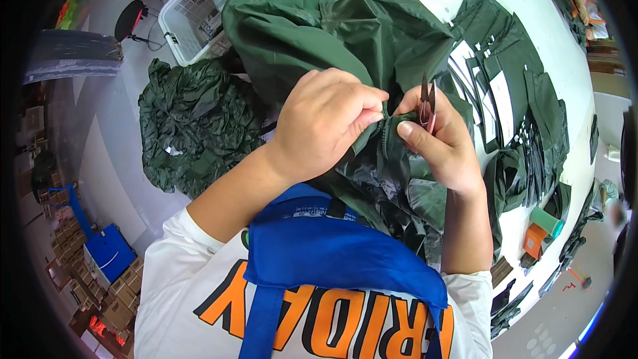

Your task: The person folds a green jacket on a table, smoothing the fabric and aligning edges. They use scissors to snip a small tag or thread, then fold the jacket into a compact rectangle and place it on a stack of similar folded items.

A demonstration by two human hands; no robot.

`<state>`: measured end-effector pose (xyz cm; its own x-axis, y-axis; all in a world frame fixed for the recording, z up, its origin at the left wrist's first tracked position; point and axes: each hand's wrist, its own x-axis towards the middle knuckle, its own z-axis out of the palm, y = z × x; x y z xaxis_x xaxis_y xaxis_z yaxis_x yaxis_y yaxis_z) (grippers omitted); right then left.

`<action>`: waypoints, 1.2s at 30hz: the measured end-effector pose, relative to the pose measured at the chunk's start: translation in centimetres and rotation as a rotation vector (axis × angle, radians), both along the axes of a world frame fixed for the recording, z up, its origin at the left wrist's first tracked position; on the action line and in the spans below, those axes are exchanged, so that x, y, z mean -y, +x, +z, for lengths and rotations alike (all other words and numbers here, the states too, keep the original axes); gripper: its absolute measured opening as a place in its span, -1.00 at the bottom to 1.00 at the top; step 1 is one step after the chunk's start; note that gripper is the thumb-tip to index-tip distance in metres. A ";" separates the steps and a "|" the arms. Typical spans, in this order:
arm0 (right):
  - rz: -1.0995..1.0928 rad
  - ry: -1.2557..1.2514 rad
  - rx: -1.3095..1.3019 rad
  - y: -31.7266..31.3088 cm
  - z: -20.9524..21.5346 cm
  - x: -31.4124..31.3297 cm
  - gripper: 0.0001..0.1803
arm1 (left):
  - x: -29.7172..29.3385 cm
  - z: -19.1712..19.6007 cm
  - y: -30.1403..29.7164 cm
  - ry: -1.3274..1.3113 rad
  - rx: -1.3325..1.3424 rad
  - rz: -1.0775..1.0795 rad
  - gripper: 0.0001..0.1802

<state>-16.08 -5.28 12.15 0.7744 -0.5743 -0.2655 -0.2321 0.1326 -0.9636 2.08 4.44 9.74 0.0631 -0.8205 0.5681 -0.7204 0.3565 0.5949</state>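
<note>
A dark green coated garment (302,33) lies bunched on the table in front of me. My left hand (325,123) is closed, with thumb and index finger pinching the garment's edge beside a zipper (385,136). Opposite it, my right hand (442,139) holds the same edge between thumb and fingers. Small thread snips (427,110) are tucked in that right hand, blades pointing away from me. The two hands are a short gap apart. Whether a loose thread runs between them is too small to tell.
A crumpled heap of dark green fabric (193,126) sits at the left, near a white plastic basket (183,20). Stacked dark garment pieces (512,60) cover the table's right side. A green thread cone (546,221) and an orange box (533,240) stand at the lower right.
</note>
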 end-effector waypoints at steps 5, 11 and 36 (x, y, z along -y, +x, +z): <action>0.040 -0.120 -0.067 0.4 0.3 0.5 -0.84 | 0.7 0.3 0.5 0.011 0.037 -0.077 -0.88; -0.210 -0.371 0.026 0.9 -1.2 -1.0 -0.85 | 1.4 -0.5 0.0 0.084 -0.034 -0.153 -0.89; -0.613 -0.238 0.316 -1.1 -4.4 -5.9 -0.75 | 1.2 0.6 -1.6 0.325 -0.007 -0.268 -0.84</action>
<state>-17.14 0.62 7.75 0.3144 -0.9436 0.1036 0.1108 -0.0720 -0.9912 0.51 3.25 10.32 -0.1740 -0.9448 0.2775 -0.6236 0.3238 0.7115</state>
